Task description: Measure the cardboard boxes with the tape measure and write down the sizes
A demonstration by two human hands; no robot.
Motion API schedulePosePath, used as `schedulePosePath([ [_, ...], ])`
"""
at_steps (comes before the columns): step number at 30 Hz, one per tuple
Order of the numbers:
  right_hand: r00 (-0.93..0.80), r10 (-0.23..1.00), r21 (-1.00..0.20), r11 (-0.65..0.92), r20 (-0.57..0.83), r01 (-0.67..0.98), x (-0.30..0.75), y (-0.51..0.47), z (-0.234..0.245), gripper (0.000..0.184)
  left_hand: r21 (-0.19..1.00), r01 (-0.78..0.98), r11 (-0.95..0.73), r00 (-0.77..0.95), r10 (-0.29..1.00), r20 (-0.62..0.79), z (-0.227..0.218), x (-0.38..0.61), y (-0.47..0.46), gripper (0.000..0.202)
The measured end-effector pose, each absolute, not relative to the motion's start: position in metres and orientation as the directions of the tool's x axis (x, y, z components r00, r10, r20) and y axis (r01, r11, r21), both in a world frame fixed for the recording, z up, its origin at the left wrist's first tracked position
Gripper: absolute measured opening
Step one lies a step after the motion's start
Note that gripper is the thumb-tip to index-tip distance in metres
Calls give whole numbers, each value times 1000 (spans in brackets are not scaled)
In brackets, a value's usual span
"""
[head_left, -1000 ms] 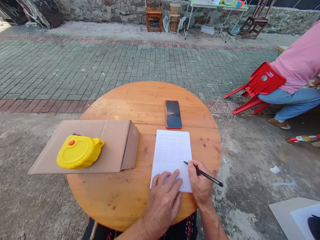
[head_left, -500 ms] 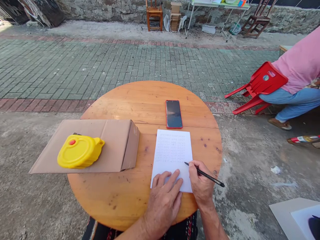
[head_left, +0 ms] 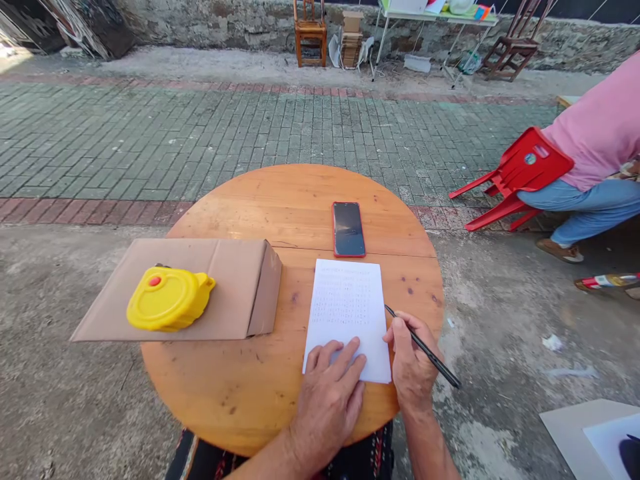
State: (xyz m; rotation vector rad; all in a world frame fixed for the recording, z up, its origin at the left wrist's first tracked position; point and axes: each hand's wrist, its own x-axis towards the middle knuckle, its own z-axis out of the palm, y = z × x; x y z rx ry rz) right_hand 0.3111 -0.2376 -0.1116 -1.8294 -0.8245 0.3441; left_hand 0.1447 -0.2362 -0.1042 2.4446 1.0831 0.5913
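Observation:
My left hand (head_left: 333,387) lies flat with its fingers spread on the lower part of a white sheet of paper (head_left: 345,343). Several rows of small handwriting cover the paper's upper half, too small to read. My right hand (head_left: 415,360) pinches a black pen (head_left: 430,353) just off the paper's right edge. The pen's tip points up and left, near that edge, and its back end juts out to the lower right. Beyond the paper's top edge lies a phone (head_left: 349,229) in a red case, screen up.
A cardboard box (head_left: 225,287) with a yellow lidded container (head_left: 170,300) on top sits on the left of the round wooden table (head_left: 290,193). To the right, a person in pink (head_left: 600,133) sits on a red plastic chair (head_left: 530,163). Chairs and a folding table (head_left: 410,13) line the wall.
My right hand has moved right with the pen, taking the tip from the written rows to beyond the paper's edge. My left hand stays on the sheet. The view has shifted slightly.

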Motion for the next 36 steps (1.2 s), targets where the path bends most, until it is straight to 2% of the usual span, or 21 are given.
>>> schedulePosePath([
  [3,628,719,-819,-148,296,555,311,-232,-114,23,525,585,-618,616,760,209,-104,144,-236,31],
  [6,465,762,-654,-73,451,753,311,-229,-116,22,540,579,-611,615,762,202,-105,144,-236,31],
  [8,338,803,-548,-17,491,836,313,-228,-117,28,544,576,-610,611,764,209,-108,144,-237,31],
  [11,111,892,-349,55,439,936,320,-224,-113,39,544,561,-624,614,754,232,-109,143,-239,32],
  [15,-95,964,-16,103,248,995,327,-211,-99,43,538,568,-623,591,764,260,-103,127,-247,35],
  [18,-187,971,126,169,151,978,329,-203,-92,47,524,615,-589,543,799,261,-99,102,-253,36],
  [20,-218,969,144,200,119,969,331,-200,-92,55,514,643,-568,521,816,250,-99,86,-255,37],
  [24,-147,974,-33,155,174,987,339,-204,-95,65,492,651,-578,532,810,247,-105,66,-258,41],
  [26,-65,971,-104,91,230,990,345,-210,-93,61,484,640,-597,541,797,267,-106,64,-260,41],
  [30,73,942,-154,-23,327,988,349,-234,-90,47,489,624,-610,537,789,299,-108,64,-261,37],
  [36,152,904,-224,-64,399,972,319,-283,-113,36,501,627,-597,503,801,324,-115,65,-263,34],
])
